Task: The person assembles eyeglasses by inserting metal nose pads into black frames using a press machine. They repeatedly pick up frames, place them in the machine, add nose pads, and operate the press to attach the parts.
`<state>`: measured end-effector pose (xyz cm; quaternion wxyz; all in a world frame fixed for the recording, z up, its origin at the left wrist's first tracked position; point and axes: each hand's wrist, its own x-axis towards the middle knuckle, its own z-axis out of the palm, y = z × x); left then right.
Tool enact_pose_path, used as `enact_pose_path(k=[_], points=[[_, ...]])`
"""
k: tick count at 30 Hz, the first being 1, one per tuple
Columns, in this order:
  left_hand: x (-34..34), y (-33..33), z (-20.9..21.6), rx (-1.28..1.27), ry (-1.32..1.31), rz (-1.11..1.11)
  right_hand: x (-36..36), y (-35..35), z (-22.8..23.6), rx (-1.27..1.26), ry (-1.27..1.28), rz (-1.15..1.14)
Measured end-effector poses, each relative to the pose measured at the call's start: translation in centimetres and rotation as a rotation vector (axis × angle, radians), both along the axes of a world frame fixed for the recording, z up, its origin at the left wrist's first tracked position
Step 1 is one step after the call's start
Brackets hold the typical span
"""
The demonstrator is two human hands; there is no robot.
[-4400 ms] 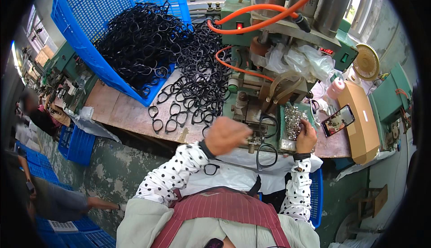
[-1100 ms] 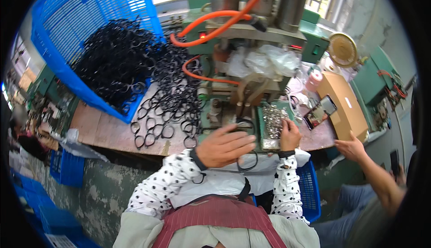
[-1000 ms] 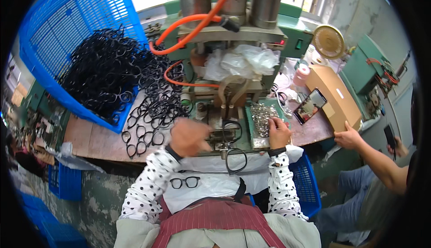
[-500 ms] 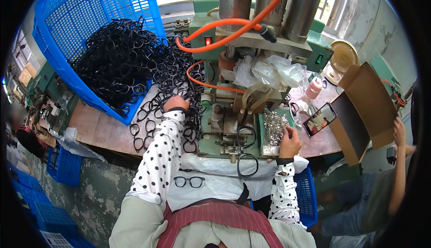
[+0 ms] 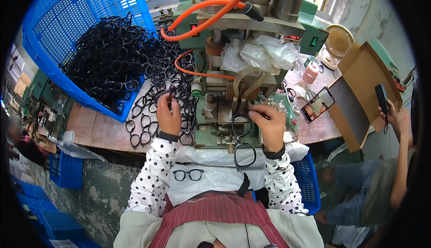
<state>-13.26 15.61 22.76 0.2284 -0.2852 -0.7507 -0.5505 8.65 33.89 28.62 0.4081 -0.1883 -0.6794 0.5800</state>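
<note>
My left hand (image 5: 169,117) is raised over the near edge of the heap, its fingers pinched on a dark eyeglass frame that is hard to separate from the black eyeglass frames (image 5: 169,75) behind it. My right hand (image 5: 270,124) is at the green press machine (image 5: 211,133), thumb and fingers closed beside its tooling; anything in the fingertips is too small to make out. One black eyeglass frame (image 5: 245,155) hangs upright at the press, its upper rim against the tooling next to my right hand. Small shiny metal parts (image 5: 274,104) lie in a tray just behind that hand.
A blue basket (image 5: 45,37) full of frames tilts at the left. Another eyeglass frame (image 5: 188,174) lies on white plastic by my lap. Orange hoses (image 5: 206,25) loop across the press. On the right are a phone (image 5: 318,104), an open carton (image 5: 345,117) and another person's hand (image 5: 397,120).
My left hand has drawn back from the heap, fingers now raised. My right hand has moved left from the metal parts to the hanging frame. The other person now holds up a black device.
</note>
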Motion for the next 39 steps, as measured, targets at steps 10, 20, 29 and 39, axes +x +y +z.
enact_pose_path(k=[10, 20, 29, 39], points=[[8.6, 0.0, 5.4, -0.114, 0.521, -0.301, -2.2, -1.3, 0.0, -0.086, 0.001, 0.048], [11.5, 2.6, 5.7, -0.175, 0.701, -0.905, -1.9, 0.5, -0.6, 0.080, -0.054, -0.166], [11.2, 3.5, 4.4, -0.176, 0.655, -0.887, 4.4, 9.5, -9.1, 0.723, -0.589, -0.493], [11.5, 3.4, 3.4, -0.201, 0.652, -0.867, 4.0, 8.4, -10.9, 0.649, -0.353, -0.568]])
